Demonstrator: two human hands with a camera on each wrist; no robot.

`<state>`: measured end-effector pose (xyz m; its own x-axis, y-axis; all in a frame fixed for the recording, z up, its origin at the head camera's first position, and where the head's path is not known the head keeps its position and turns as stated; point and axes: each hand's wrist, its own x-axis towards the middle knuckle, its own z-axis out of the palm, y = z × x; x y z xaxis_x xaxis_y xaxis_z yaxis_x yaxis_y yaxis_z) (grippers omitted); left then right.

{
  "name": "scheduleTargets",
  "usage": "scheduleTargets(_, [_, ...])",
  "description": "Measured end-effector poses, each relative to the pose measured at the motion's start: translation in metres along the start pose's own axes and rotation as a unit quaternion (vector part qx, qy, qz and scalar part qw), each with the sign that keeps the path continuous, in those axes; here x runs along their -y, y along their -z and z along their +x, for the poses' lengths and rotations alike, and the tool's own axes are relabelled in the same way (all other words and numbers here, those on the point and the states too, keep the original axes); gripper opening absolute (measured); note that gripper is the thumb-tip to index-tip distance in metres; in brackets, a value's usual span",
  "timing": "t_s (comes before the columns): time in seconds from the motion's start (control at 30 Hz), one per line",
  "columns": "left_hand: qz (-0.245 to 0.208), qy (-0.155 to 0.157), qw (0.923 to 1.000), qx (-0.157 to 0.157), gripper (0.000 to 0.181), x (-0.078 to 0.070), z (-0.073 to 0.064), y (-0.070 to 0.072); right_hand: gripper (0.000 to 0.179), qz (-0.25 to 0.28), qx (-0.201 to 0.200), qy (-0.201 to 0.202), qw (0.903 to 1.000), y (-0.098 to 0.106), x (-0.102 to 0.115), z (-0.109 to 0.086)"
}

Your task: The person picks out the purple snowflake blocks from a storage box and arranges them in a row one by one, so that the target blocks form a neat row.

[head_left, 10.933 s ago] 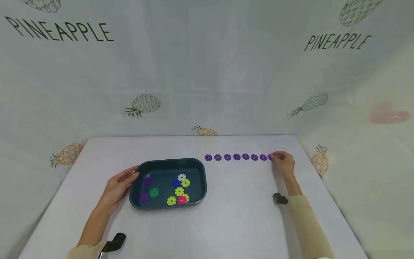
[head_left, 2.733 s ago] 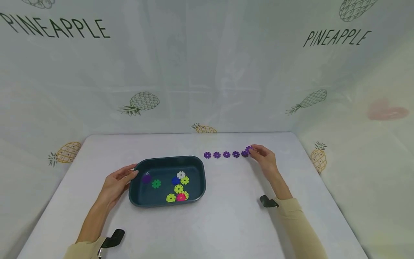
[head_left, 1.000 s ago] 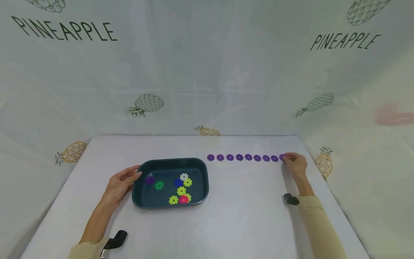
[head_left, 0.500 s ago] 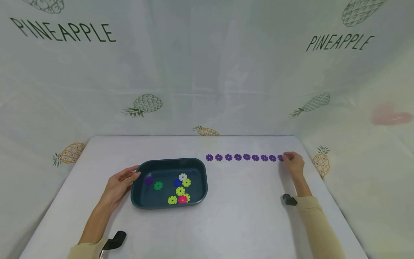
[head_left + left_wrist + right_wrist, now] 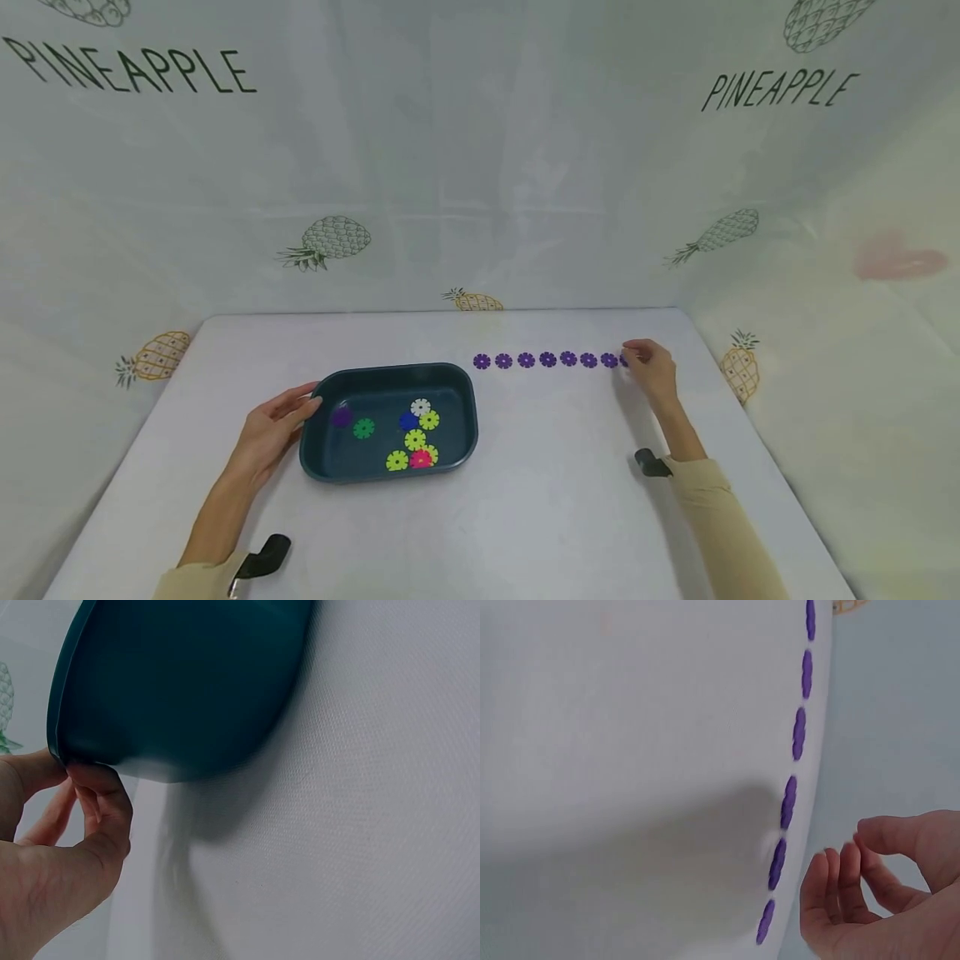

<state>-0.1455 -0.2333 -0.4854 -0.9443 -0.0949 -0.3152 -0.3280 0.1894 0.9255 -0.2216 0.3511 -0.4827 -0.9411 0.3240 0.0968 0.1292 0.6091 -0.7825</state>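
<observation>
My left hand [image 5: 270,433] pinches the left rim of a dark teal tray [image 5: 315,462]; the left wrist view shows thumb and fingers [image 5: 101,791] on its edge. Inside lie a purple notched plastic disc [image 5: 341,416], a green one [image 5: 363,428], and white, blue, yellow and pink ones. Across the table's back right runs a straight row of purple notched discs [image 5: 526,360]. Above the row's right end is my right hand [image 5: 651,371], hiding part of it. In the right wrist view its loosely bent fingers hold nothing visible, apart from the discs [image 5: 777,864].
The white table [image 5: 555,500] has its back edge against a pineapple-print curtain [image 5: 480,167]. Black wrist devices [image 5: 266,557] sit at both cuffs. White tabletop stretches in front of the tray and the row.
My right hand added a purple disc at the row's right end, let it go, and has moved back left and up. A purple disc has left the tray since the oldest frame. The left hand keeps its hold.
</observation>
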Motion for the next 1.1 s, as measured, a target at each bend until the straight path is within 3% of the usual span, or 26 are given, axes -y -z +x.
scheduleTargets(0.37, [-0.005, -0.002, 1.0000, 0.001, 0.070, 0.001, 0.001, 0.001, 0.024, 0.016, 0.024, 0.056, 0.9980, -0.024, 0.027, -0.016])
scheduleTargets(0.73, [-0.005, -0.002, 1.0000, 0.003, 0.071, 0.001, 0.001, 0.002, 0.023, 0.042, 0.064, 0.071, 0.9945, -0.047, 0.060, -0.033])
scheduleTargets(1.1, [-0.005, -0.001, 1.0000, -0.002, 0.070, 0.000, 0.000, 0.001, 0.018, 0.082, 0.092, 0.118, 0.9853, -0.075, 0.095, -0.050])
